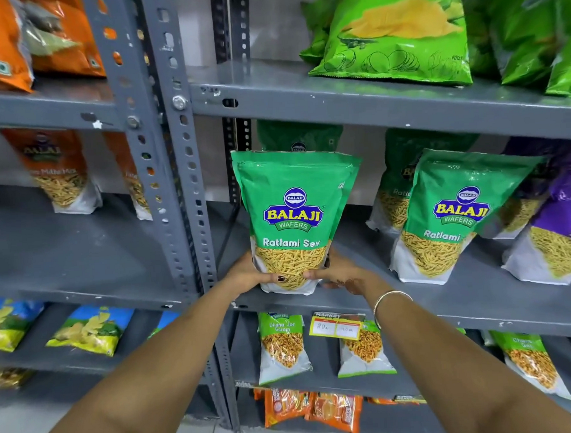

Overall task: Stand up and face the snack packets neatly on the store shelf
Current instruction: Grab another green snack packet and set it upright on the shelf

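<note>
Holding the green Ratlami Sev packet [292,221] by its base, both hands clamped on the lower corners: left hand [252,273] cupping the bottom-left edge with the thumb pressed across the clear window, right hand [341,273] wrapping the bottom-right edge, fingers tucked behind the pouch and mostly hidden. Both grips closed on the packet, neither free.

Rising straight up from the grip, the packet's long axis: base down between the hands, sealed top well above them, close under the upper shelf board [371,104]. Standing close to upright, front face turned squarely outward, label reading level. Resting, or very nearly resting, at the front edge of the middle shelf [480,300]; contact under the base not quite clear, since the hands are covering it.

Sitting just behind the grip, partly hidden by the held pouch, another green packet [300,137]. Leaning to the right of the grip, well apart from it, a second Ratlami Sev packet [449,214], top tilting rightward.

Judging the coming move: both hands being equally near and level at the base, releasing evenly seems to matter most, as the tall pouch is pivoting about that base and could tip forward or sideways if one side lets go first.
</note>
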`<action>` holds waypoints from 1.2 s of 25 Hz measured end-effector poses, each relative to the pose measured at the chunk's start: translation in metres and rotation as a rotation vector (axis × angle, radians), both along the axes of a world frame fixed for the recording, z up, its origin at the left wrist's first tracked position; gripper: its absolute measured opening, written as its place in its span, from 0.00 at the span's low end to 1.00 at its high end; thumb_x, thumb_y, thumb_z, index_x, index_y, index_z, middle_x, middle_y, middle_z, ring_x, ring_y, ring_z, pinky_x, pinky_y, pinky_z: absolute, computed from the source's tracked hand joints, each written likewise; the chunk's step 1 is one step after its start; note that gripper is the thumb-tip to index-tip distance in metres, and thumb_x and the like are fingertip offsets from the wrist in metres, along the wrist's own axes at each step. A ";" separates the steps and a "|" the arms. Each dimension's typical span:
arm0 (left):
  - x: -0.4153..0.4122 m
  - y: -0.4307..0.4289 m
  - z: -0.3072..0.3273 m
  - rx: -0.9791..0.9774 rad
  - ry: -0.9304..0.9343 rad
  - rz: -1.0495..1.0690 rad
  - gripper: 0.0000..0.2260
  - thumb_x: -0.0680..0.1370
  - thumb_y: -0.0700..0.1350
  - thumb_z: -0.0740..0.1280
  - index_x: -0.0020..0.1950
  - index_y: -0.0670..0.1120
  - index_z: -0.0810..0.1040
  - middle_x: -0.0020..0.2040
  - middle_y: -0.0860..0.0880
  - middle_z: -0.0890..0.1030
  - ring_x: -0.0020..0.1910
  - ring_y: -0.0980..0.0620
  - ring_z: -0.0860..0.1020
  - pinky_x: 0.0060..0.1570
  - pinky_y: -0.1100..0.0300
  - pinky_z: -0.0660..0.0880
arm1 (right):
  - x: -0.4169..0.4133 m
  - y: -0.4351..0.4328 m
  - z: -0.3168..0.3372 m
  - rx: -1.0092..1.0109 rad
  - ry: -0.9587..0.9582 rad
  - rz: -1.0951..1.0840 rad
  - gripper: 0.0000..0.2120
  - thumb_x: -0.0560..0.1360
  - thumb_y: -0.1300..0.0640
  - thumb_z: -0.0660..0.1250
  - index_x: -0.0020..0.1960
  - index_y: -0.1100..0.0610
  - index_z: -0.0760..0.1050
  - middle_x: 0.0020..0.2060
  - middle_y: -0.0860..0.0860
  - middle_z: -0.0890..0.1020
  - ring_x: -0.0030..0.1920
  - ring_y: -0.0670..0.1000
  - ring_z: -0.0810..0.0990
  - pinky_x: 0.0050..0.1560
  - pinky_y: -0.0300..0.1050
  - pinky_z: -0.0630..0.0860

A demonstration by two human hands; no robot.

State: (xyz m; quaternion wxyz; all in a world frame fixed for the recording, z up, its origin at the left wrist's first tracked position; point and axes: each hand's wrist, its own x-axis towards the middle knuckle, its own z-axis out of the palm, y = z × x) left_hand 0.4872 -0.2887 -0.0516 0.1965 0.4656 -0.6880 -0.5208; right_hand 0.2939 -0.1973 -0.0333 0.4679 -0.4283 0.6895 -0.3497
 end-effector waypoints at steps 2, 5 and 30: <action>0.004 0.006 0.001 -0.002 -0.029 0.002 0.32 0.66 0.40 0.77 0.68 0.42 0.68 0.67 0.43 0.76 0.66 0.45 0.74 0.67 0.54 0.69 | 0.002 0.005 -0.001 0.010 0.023 -0.002 0.38 0.69 0.57 0.75 0.73 0.51 0.59 0.69 0.52 0.73 0.68 0.57 0.72 0.43 0.41 0.76; 0.008 0.013 0.002 0.005 -0.026 0.007 0.33 0.66 0.40 0.77 0.68 0.42 0.68 0.67 0.43 0.76 0.66 0.46 0.74 0.68 0.52 0.69 | 0.006 0.010 -0.001 0.015 0.041 -0.003 0.37 0.68 0.56 0.75 0.72 0.51 0.60 0.68 0.52 0.74 0.63 0.54 0.74 0.40 0.39 0.76; 0.006 0.016 0.005 -0.002 -0.029 -0.044 0.34 0.68 0.41 0.76 0.70 0.44 0.65 0.69 0.45 0.74 0.67 0.47 0.72 0.63 0.58 0.68 | 0.010 0.015 -0.001 -0.027 0.017 0.008 0.36 0.72 0.60 0.72 0.74 0.54 0.56 0.71 0.54 0.70 0.71 0.57 0.69 0.53 0.46 0.75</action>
